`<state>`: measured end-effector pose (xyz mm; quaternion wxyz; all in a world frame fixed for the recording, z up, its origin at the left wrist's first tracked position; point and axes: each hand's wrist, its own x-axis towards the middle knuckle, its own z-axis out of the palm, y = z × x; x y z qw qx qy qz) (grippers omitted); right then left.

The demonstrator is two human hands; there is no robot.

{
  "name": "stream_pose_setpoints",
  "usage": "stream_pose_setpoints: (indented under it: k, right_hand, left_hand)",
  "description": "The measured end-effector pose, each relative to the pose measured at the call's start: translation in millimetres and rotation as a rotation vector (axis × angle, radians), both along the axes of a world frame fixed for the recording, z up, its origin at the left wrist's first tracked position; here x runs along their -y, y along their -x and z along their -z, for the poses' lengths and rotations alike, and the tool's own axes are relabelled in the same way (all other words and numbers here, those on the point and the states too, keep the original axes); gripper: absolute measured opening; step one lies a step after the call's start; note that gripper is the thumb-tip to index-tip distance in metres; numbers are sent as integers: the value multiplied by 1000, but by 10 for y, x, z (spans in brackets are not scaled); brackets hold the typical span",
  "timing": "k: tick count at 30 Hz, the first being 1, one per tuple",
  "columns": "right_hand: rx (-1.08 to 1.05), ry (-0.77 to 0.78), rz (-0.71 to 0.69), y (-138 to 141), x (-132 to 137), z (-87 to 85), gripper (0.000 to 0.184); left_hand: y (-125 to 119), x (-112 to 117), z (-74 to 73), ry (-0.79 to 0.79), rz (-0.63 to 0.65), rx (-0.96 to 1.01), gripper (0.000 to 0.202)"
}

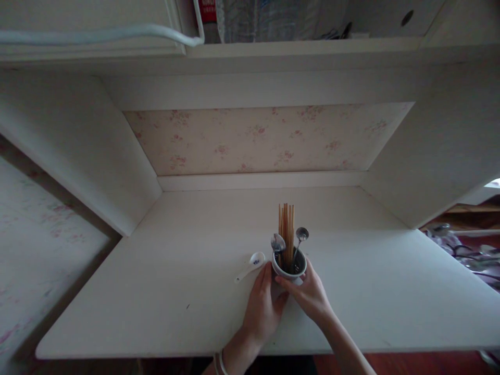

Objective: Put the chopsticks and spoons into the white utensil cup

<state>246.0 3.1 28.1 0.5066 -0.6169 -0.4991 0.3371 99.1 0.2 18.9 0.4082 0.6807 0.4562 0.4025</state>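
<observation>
A white utensil holder [289, 275] stands on the white desk, held between both my hands. My left hand [263, 302] wraps its left side and front, and my right hand [308, 294] grips its right side, thumb across the front. Several wooden chopsticks [287, 229] rise from the holder. Two metal spoons lean out of it, one spoon [277, 241] to the left and another spoon [302, 234] to the right. Just left of the holder, a white ceramic spoon [250, 266] with a blue mark in its bowl lies on the desk.
The white desk [187, 250] has side panels left and right and a floral back wall [258, 138]. Above it runs a shelf [304, 49] with packages; a pale curved tube [117, 35] crosses the upper left. A small dark mark [187, 307] is on the desktop.
</observation>
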Motion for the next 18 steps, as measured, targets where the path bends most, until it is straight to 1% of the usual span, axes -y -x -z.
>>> stream_pose_setpoints:
  k: [2, 3, 4, 6, 7, 9, 11, 12, 15, 18]
  right_hand:
    - [18, 8, 25, 15, -9, 17, 67]
    - [24, 10, 38, 24, -20, 32, 67]
    - [25, 9, 52, 35, -34, 49, 68]
    - [19, -1, 83, 62, -69, 83, 69]
    - [17, -9, 98, 76, -86, 98, 70]
    - [28, -22, 123, 100, -111, 115, 70]
    - [42, -32, 130, 112, -119, 120, 69]
    - [45, -37, 130, 114, -117, 119, 69]
    - [59, -44, 134, 108, -99, 122, 70]
    - [112, -48, 138, 97, -88, 153, 71]
  left_hand:
    - [79, 113, 61, -34, -75, -48, 52]
    - [128, 153, 57, -45, -107, -69, 45]
    - [184, 174, 28, -55, -126, -93, 36]
    - [305, 143, -96, -81, -143, -154, 18]
    - [369, 90, -179, -98, -148, -194, 15]
    - [493, -73, -348, -117, -164, -274, 18]
    - [601, -267, -477, -89, -150, -382, 18]
    - [646, -358, -518, -59, -126, -447, 17]
    - [732, -556, -552, 54, -18, -615, 18]
    - [753, -641, -495, 136, 48, -722, 21]
